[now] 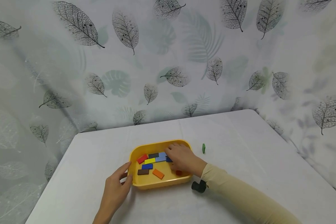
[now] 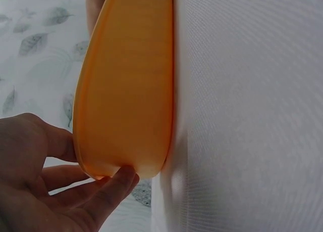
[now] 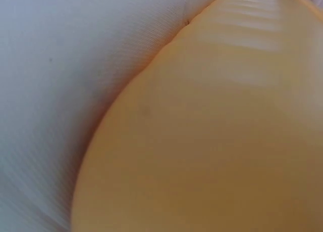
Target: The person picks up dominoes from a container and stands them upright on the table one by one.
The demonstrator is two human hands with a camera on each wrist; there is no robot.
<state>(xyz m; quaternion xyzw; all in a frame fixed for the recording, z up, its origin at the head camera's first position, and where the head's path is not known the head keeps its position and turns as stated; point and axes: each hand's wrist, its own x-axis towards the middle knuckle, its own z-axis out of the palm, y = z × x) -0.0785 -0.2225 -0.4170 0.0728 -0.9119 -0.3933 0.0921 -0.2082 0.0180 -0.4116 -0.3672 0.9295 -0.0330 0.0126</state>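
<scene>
A yellow plastic tray (image 1: 145, 186) stands on the white table with several coloured blocks lying flat in it. My left hand (image 1: 116, 183) holds its left end, the fingers and thumb set against the rim and outer wall (image 2: 126, 90). Over the right part of the tray is my right hand (image 1: 182, 158), reaching down among the blocks; whether it grips one is hidden. Beside its fingers are a dark blue block (image 1: 169, 159) and a light blue block (image 1: 161, 156), with a red block (image 1: 179, 173) below the palm. The right wrist view shows only the outer tray wall (image 3: 212, 131) up close.
Also in the tray are a yellow block (image 1: 150, 161), a blue block (image 1: 147, 166), a brown block (image 1: 143, 172) and an orange block (image 1: 158, 174). A green block (image 1: 203, 148) stands on edge outside, right of the tray. Leaf-patterned curtains (image 1: 156, 62) surround the table.
</scene>
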